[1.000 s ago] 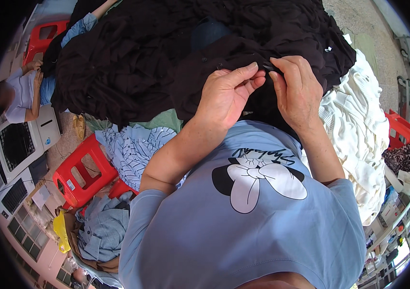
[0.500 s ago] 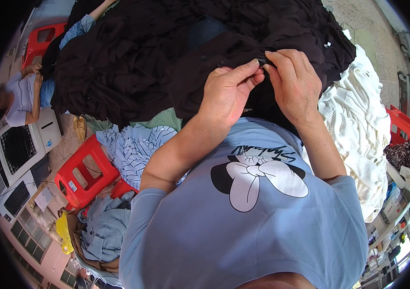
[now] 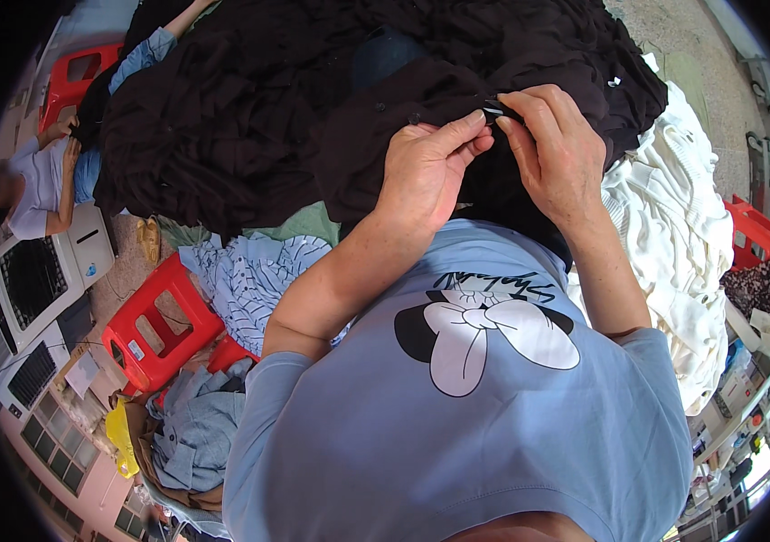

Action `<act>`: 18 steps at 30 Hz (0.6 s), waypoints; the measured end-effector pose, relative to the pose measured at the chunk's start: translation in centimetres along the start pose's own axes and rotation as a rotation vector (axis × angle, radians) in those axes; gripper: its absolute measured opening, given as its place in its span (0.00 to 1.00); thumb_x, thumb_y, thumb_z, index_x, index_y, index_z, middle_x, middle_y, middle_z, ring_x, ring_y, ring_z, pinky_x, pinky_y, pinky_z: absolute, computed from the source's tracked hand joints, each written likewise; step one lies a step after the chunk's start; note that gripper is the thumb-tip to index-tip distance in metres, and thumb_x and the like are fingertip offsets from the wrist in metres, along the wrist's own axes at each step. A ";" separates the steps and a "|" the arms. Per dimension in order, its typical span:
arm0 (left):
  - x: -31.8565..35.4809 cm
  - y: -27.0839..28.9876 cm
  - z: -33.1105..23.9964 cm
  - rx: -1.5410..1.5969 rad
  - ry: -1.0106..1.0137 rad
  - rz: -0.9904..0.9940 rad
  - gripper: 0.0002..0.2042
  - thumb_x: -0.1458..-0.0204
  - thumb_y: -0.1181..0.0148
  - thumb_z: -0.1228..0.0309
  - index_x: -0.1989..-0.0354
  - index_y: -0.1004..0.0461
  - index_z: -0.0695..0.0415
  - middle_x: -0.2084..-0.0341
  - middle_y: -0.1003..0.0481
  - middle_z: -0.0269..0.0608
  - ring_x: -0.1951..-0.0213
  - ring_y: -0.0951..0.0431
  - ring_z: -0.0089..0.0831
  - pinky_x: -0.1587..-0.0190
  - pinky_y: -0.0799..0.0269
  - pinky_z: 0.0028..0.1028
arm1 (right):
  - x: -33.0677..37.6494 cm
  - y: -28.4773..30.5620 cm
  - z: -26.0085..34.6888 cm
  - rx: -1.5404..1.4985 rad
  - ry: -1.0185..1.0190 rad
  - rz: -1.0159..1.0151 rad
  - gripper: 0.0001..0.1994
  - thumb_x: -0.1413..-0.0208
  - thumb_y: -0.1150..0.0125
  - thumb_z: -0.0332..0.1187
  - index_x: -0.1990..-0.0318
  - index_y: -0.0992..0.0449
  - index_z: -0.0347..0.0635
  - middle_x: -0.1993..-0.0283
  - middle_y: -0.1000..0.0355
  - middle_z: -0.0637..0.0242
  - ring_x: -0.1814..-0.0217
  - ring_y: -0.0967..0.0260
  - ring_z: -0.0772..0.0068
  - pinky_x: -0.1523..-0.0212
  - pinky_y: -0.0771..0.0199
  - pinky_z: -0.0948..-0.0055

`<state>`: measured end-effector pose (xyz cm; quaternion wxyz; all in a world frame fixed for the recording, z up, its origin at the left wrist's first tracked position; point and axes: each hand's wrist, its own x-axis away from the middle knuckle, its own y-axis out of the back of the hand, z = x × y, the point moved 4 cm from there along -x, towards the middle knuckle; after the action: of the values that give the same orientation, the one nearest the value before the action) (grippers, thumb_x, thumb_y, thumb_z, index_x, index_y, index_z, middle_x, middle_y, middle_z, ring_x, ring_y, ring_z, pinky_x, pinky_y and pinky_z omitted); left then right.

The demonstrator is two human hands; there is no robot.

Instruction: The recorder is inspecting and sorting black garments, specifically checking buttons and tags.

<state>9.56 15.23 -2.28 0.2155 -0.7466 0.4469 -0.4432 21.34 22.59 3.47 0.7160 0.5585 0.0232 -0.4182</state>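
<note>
A dark brown-black garment (image 3: 349, 149) lies bunched in front of me on a large heap of the same cloth (image 3: 240, 108). My left hand (image 3: 426, 167) pinches the garment's edge between thumb and fingers. Close beside its fingertips, my right hand (image 3: 561, 149) is closed on a small dark tool with a shiny, blade-like edge (image 3: 494, 110); its exact kind is too small to tell. One dark button (image 3: 380, 107) shows on the cloth left of my hands, and another button (image 3: 415, 118) sits near my left fingers.
White knitted garments (image 3: 665, 208) are piled at the right. Blue striped cloth (image 3: 258, 271) lies at the left, near a red stool (image 3: 164, 321) and a bag of blue clothes (image 3: 191, 443). Another person (image 3: 42, 185) handles dark cloth at the far left.
My right hand has shifted slightly, and the tool's shiny edge shows more plainly between my fingertips. My left hand keeps its pinch in nearly the same place.
</note>
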 end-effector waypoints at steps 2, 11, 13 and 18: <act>-0.1 0.1 0.1 -0.004 0.002 0.001 0.07 0.47 0.38 0.76 0.67 0.22 0.70 0.71 0.22 0.45 0.68 0.23 0.28 0.59 0.27 0.25 | 0.0 0.0 0.0 0.013 0.027 0.001 0.09 0.52 0.36 0.29 0.62 0.25 0.44 0.67 0.31 0.69 0.66 0.30 0.67 0.69 0.31 0.73; -0.2 0.7 0.4 -0.035 -0.006 0.015 0.08 0.45 0.41 0.75 0.65 0.22 0.70 0.69 0.22 0.46 0.65 0.23 0.29 0.55 0.28 0.26 | 0.4 -0.4 -0.5 -0.135 -0.144 0.076 0.07 0.48 0.38 0.30 0.61 0.25 0.43 0.66 0.30 0.68 0.67 0.29 0.66 0.70 0.30 0.73; -0.2 0.7 0.5 -0.029 -0.007 0.023 0.08 0.45 0.41 0.75 0.65 0.22 0.70 0.69 0.22 0.46 0.65 0.23 0.30 0.55 0.28 0.26 | 0.5 -0.6 -0.5 -0.109 -0.096 0.072 0.06 0.47 0.38 0.30 0.62 0.25 0.44 0.66 0.30 0.68 0.67 0.29 0.66 0.70 0.30 0.73; -0.3 1.0 0.7 -0.038 -0.004 0.015 0.08 0.44 0.41 0.75 0.65 0.22 0.70 0.69 0.21 0.46 0.65 0.23 0.29 0.55 0.28 0.26 | 0.7 -0.9 -0.7 -0.087 -0.070 0.067 0.06 0.47 0.38 0.30 0.62 0.25 0.44 0.66 0.30 0.68 0.67 0.28 0.66 0.70 0.30 0.73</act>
<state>9.64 14.96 -3.50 0.2057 -0.7479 0.4605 -0.4316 21.54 22.77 2.18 0.7537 0.5123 -0.0025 -0.4118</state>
